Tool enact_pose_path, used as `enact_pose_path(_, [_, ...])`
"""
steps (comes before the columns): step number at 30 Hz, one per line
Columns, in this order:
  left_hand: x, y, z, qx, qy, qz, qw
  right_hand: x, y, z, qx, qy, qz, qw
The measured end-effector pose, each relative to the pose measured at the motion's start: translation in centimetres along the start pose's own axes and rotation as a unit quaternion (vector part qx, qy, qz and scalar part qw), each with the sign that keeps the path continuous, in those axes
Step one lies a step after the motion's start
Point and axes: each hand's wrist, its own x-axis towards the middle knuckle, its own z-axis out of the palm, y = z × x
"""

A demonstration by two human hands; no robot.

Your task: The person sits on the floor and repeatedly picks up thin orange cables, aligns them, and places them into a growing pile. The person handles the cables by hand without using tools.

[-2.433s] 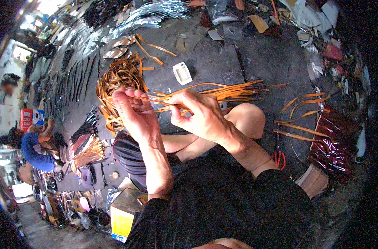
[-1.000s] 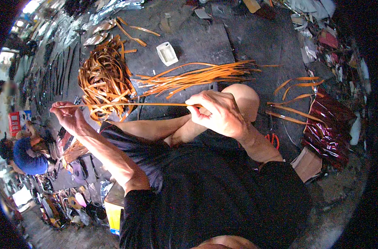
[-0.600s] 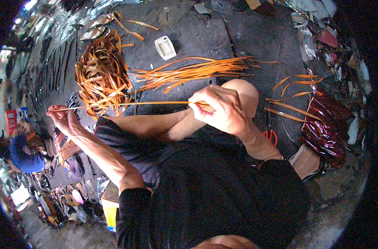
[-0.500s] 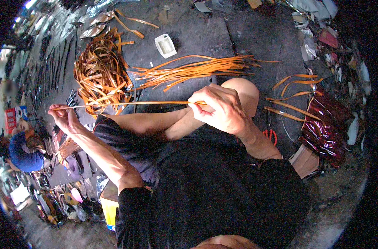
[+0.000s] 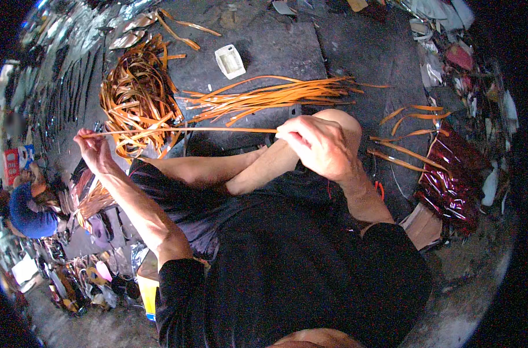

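Note:
A thin orange strip [image 5: 217,129] is stretched straight between my two hands above my crossed legs. At its left end my left hand [image 5: 94,152] pinches it between thumb and fingers. My right hand [image 5: 322,146] grips the other end near my knee, its fingers curled and that end hidden inside. Behind the strip lies a tangled heap of shiny brown-orange strips [image 5: 139,93]. To the right of that heap, a loose bundle of straight orange strips [image 5: 270,97] spreads across the dark floor mat.
A small white plastic tray [image 5: 230,61] sits beyond the bundle. On the right are several loose strips [image 5: 412,132], a glossy dark-red sheet [image 5: 452,180] and partly hidden red-handled scissors [image 5: 380,190]. Scraps line the edges. Another person in blue [image 5: 35,210] sits at far left.
The stretched strip has risen slightly away from my lap. My right hand has turned knuckles-up and shifted a little right, while my left hand has moved slightly right.

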Motion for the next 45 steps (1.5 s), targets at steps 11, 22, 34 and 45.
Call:
enact_pose_path(11, [-3.0, -18.9, 6.8, 0.594, -0.146, -0.052, 0.790, -4.8, 10.7, -7.3, -0.265, 0.093, 0.271, 0.921])
enact_pose_path(22, [11.0, -35.2, 13.8, 0.640, -0.440, 0.208, 0.594, -0.8, 10.2, -2.9, -0.186, 0.211, 0.274, 0.920])
enact_pose_path(34, [14.0, -34.1, 22.8, 0.575, -0.246, 0.420, 0.658, -0.8, 10.6, -2.7, -0.155, 0.227, 0.309, 0.910])
enact_pose_path(45, [-6.2, -14.5, 43.0, 0.392, -0.374, 0.299, 0.785, 4.5, 4.2, -4.6, -0.012, 0.261, 0.116, 0.958])
